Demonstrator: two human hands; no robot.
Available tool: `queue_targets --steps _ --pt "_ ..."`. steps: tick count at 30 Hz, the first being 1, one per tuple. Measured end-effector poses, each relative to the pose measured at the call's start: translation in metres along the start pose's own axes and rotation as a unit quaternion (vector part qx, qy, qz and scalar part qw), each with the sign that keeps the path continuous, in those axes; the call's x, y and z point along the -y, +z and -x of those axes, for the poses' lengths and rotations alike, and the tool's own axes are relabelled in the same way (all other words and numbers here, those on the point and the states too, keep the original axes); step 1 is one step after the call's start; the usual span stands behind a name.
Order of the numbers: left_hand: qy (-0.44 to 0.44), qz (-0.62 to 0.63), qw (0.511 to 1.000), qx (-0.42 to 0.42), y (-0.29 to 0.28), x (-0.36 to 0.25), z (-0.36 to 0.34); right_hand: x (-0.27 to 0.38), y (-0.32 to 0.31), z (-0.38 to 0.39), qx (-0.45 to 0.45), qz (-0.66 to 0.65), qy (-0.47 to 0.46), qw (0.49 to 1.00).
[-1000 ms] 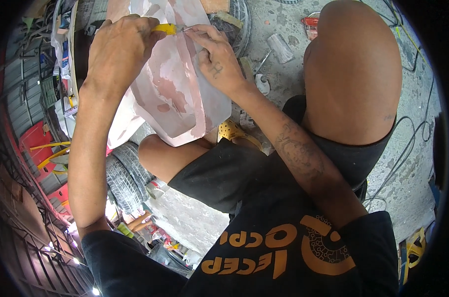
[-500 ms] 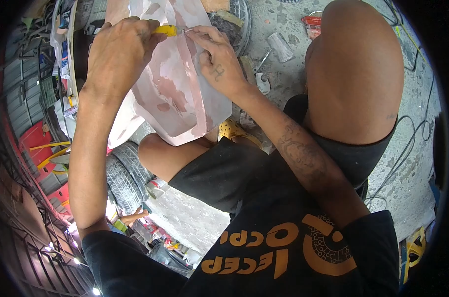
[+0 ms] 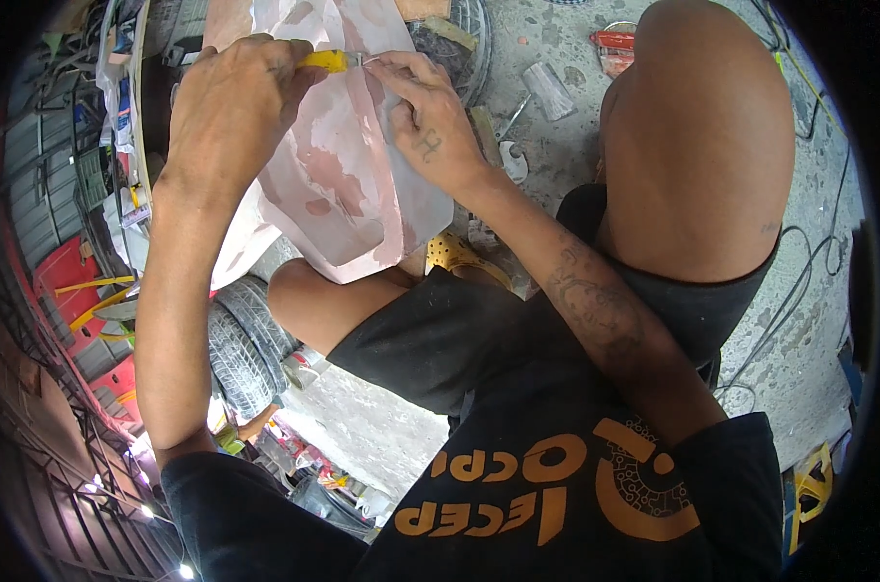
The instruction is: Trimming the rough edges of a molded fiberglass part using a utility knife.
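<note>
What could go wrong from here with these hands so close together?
The yellow tool in the left hand points toward the right hand, so a slip might catch those fingertips; I can't tell how sharp its end is.

Both hands work over the pink-and-white panel, so a stray stroke could mark its surface.

The panel's lower end sits by the bent knee, so a leg shift might nudge it.
</note>
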State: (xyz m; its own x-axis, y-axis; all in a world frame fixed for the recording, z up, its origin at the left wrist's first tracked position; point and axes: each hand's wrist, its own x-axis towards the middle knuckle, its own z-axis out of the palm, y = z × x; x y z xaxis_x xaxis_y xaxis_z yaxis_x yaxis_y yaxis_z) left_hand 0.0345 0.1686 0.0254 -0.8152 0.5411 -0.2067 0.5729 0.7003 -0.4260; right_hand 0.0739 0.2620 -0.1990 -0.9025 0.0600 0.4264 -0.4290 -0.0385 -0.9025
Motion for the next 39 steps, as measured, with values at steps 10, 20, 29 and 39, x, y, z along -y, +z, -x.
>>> queue_targets --steps 10,20,29,39 --pt "-0.009 -0.001 1.0 0.014 0.0001 -0.0023 0.0017 0.0031 -0.0009 0.0021 -0.002 -0.001 0.003 1.0" --pt "-0.02 0.0 1.0 0.02 -0.0019 -0.0069 0.0037 0.0056 -0.0018 0.0053 0.0 0.005 0.005 1.0" --pt "-0.022 -0.003 1.0 0.017 -0.0009 -0.0075 0.0048 0.0051 -0.0027 0.0061 -0.001 0.0 0.001 1.0" --pt "-0.014 0.0 1.0 0.015 -0.0008 -0.0069 0.0062 0.0099 -0.0048 0.0077 0.017 -0.02 0.028 0.999"
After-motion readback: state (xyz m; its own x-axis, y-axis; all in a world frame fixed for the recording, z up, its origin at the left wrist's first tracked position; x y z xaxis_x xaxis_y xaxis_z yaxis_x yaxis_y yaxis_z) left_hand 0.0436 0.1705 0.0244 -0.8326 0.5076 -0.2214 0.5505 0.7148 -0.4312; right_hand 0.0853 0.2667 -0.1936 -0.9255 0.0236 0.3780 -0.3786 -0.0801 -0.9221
